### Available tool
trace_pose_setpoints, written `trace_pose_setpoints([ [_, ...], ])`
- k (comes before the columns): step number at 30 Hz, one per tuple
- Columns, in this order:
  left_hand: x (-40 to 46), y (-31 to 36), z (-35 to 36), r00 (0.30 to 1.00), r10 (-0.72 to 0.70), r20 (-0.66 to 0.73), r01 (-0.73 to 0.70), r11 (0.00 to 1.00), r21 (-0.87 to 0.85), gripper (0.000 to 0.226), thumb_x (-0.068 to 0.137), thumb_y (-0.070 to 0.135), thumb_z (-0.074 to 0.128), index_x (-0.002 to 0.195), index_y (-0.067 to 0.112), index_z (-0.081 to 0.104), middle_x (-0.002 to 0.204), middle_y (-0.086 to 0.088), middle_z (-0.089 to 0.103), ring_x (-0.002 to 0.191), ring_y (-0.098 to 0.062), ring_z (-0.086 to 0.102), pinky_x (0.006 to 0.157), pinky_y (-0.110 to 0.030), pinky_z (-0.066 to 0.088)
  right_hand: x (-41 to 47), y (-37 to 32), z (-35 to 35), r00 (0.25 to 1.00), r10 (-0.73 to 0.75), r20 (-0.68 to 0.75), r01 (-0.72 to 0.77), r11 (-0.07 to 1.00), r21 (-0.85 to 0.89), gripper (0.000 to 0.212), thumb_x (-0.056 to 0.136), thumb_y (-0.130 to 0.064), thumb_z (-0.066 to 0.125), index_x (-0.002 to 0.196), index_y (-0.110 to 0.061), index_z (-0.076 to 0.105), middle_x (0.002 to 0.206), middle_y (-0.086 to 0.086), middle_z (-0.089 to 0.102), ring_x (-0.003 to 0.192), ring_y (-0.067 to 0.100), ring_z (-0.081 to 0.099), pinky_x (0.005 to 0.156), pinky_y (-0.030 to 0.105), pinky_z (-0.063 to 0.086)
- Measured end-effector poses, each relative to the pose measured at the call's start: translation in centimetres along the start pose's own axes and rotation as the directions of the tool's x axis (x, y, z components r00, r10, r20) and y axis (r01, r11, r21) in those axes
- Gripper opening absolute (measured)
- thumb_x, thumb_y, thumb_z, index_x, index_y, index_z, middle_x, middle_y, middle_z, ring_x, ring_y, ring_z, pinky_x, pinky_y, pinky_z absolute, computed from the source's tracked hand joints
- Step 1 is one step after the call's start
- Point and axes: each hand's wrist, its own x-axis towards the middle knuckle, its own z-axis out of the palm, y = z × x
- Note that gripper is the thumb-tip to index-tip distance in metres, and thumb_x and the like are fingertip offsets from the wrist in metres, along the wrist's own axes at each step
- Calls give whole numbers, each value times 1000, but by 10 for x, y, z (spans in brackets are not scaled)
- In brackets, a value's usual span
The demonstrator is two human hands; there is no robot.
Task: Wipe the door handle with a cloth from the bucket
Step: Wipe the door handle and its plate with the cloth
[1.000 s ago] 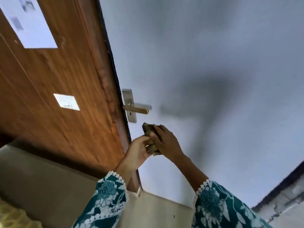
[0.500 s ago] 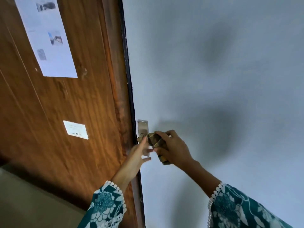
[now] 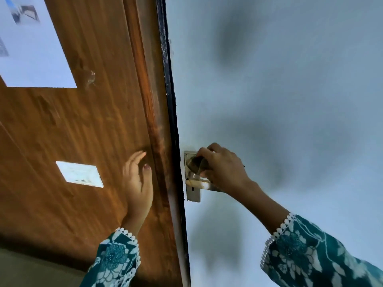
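A metal door handle with a silver backplate sits on the pale grey door, close to its dark edge. My right hand holds a folded olive-brown cloth and presses it against the upper part of the backplate, just above the lever. My left hand lies flat and open on the brown wooden panel left of the door edge, holding nothing. The bucket is out of view.
The wooden panel carries a white printed sheet at the top left and a small white label. A black strip runs down the door edge. The grey door surface fills the right side.
Both hands held the cloth below the handle a second ago. The right hand has since carried it up onto the backplate. The left hand let go and moved left onto the wood.
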Motion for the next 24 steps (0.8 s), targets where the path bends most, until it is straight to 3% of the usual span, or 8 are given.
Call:
trace_pose_setpoints([
  [3,15,-26,12,977,195,83,-210,945,250,47,97,34,35,135,8,45,145,-17,44,136,-28,34,110,-41,24,13,-16,21,995,30,94,-17,991,-135,41,83,-31,63,121,-17,54,119,8,57,104,27,55,77,35,47],
  [7,18,-49,30,933,312,180,-359,842,403,54,100,38,29,144,7,32,153,-23,26,144,-32,19,112,-55,17,18,-33,49,990,60,129,-35,982,-187,31,89,-21,55,119,-13,56,122,9,57,114,27,49,85,41,47],
  [11,16,-64,47,914,354,197,-405,799,444,60,100,40,25,145,0,25,152,-25,23,148,-25,2,113,-59,3,8,-36,63,987,105,124,-76,972,-221,43,89,-14,55,132,-22,51,129,6,52,117,28,47,84,44,46],
  [14,16,-70,52,898,416,145,-433,769,471,61,100,39,27,144,-2,24,152,-22,22,148,-21,-3,113,-58,-1,-2,-19,60,978,177,107,-143,952,-270,41,90,-13,52,128,-28,53,124,3,54,112,27,48,77,37,43],
  [17,17,-75,56,861,493,123,-490,741,460,64,99,39,27,150,3,12,161,-11,0,149,-21,-1,113,-59,-5,-17,5,50,953,285,98,-248,925,-287,36,91,-15,51,121,-33,57,121,1,50,110,25,48,68,32,39],
  [19,17,-77,58,841,530,107,-514,722,463,66,99,39,28,151,6,6,162,-4,-7,149,-22,0,113,-59,-6,-23,12,46,941,325,96,-284,910,-300,34,91,-18,54,122,-33,57,120,1,49,107,23,49,64,30,36],
  [24,17,-77,58,837,542,82,-514,726,457,66,99,38,30,152,7,6,162,-2,-7,149,-22,1,113,-59,-5,-2,-22,55,955,284,84,-248,921,-300,36,87,-9,53,120,-23,59,113,4,57,104,28,52,67,33,36],
])
